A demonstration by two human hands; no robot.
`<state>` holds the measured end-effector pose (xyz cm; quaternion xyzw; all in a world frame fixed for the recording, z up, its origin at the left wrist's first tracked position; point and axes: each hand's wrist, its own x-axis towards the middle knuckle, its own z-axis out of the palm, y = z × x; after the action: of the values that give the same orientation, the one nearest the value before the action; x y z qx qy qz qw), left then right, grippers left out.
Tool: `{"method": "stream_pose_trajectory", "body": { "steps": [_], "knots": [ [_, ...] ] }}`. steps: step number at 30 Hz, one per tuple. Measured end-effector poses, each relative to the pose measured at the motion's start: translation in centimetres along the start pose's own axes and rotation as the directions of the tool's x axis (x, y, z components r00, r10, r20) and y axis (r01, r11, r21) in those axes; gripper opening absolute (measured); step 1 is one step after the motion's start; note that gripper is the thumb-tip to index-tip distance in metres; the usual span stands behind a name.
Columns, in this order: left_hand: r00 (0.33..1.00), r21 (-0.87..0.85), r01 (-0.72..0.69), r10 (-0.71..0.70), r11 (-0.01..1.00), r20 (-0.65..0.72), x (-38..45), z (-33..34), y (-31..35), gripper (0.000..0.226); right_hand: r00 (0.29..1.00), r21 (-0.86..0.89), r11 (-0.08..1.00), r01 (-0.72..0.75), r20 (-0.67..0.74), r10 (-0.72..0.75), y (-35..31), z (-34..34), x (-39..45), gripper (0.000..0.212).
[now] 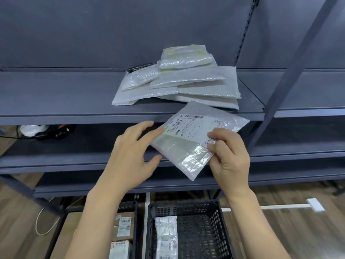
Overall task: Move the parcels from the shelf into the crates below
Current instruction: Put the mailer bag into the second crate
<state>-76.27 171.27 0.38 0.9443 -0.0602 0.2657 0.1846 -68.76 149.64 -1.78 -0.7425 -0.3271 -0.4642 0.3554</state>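
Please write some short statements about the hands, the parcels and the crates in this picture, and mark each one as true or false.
1. The right hand pinches the labelled parcel. True.
2. The left hand grips a cardboard box. False: its fingers are spread and touch the parcel's left edge.
3. A pile of parcels lies on the shelf. True.
4. The right crate holds nothing. False: one white parcel lies inside.
5. The held parcel's label faces down. False: it faces the camera.
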Motion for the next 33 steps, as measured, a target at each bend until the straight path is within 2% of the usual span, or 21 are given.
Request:
{"method": "stream_pose_trajectory", "body": {
  "steps": [2, 4, 7, 9, 12, 15, 18, 22, 26, 27, 29, 30, 31, 32, 33],
  "knots": [
    [0.996, -0.007, -0.038, 0.039, 0.999, 0.077, -0.1, -0.1, 0.1, 0.062, 1.0, -0.013, 1.0, 0.001, -0.01, -0.001, 0.0, 0.1, 0.0, 0.013],
    [0.996, 0.0, -0.052, 0.051, 0.999, 0.069, 0.0, 0.1, 0.4, 0.06, 1.0, -0.007, 1.0, 0.017, -0.025, -0.017, -0.2, 0.3, 0.2, 0.013],
    [0.994, 0.019, -0.071, 0.072, 0.997, -0.083, 0.7, 0.5, 0.9, 0.041, 0.999, 0.013, 0.999, 0.05, -0.018, -0.05, -0.9, 0.8, 0.6, 0.017],
    [0.98, 0.026, -0.082, 0.086, 0.996, -0.181, 1.1, 0.6, 1.2, 0.036, 0.998, 0.014, 0.998, 0.055, 0.023, -0.055, -1.0, 0.9, 0.8, 0.018],
    [0.97, 0.048, -0.08, 0.089, 0.996, -0.225, 1.3, -0.1, 0.8, 0.038, 0.983, -0.023, 1.0, -0.002, 0.182, 0.006, 0.3, 0.5, 1.1, 0.035],
    [0.969, 0.019, -0.085, 0.087, 0.996, -0.23, 1.2, -0.9, -0.2, 0.043, 0.91, -0.088, 0.992, -0.087, 0.398, 0.115, 1.8, -0.7, 1.7, 0.062],
    [0.962, -0.07, -0.106, 0.084, 0.992, -0.258, 1.4, -1.4, -0.8, 0.04, 0.846, -0.093, 0.981, -0.17, 0.498, 0.193, 3.4, -1.8, 1.8, 0.077],
    [0.965, -0.188, -0.136, 0.087, 0.973, -0.247, 1.4, -1.2, -0.9, 0.037, 0.85, 0.036, 0.968, -0.249, 0.488, 0.2, 4.0, -2.2, 1.6, 0.069],
    [0.962, -0.17, -0.165, 0.12, 0.972, -0.246, 1.6, -1.3, -1.0, 0.032, 0.861, 0.111, 0.958, -0.263, 0.475, 0.181, 3.3, -1.8, 2.1, 0.061],
    [0.961, -0.196, -0.146, 0.092, 0.97, -0.261, 1.5, -1.3, -0.9, 0.03, 0.859, 0.13, 0.949, -0.288, 0.473, 0.196, 3.1, -1.7, 2.2, 0.06],
    [0.957, -0.234, -0.02, -0.05, 0.972, -0.285, 1.6, -1.5, -0.5, 0.026, 0.852, 0.151, 0.93, -0.336, 0.469, 0.232, 2.9, -1.6, 2.2, 0.06],
    [0.949, -0.133, 0.015, -0.057, 0.991, -0.311, 1.5, -1.3, -0.7, 0.023, 0.858, 0.147, 0.932, -0.33, 0.458, 0.231, 2.8, -1.6, 2.1, 0.061],
    [0.946, -0.112, 0.045, -0.078, 0.993, -0.315, 1.4, -1.4, -0.8, 0.021, 0.871, 0.135, 0.944, -0.302, 0.443, 0.215, 2.8, -1.5, 2.1, 0.06],
    [0.957, -0.043, 0.011, -0.023, 0.999, -0.289, 1.4, -1.6, -0.8, 0.017, 0.886, 0.116, 0.959, -0.258, 0.425, 0.187, 2.8, -1.3, 2.2, 0.058],
    [0.962, 0.005, -0.035, 0.035, 0.999, -0.271, 1.2, -1.8, -0.9, 0.024, 0.899, 0.094, 0.971, -0.218, 0.406, 0.163, 2.7, -1.2, 2.3, 0.056]
  ]
}}
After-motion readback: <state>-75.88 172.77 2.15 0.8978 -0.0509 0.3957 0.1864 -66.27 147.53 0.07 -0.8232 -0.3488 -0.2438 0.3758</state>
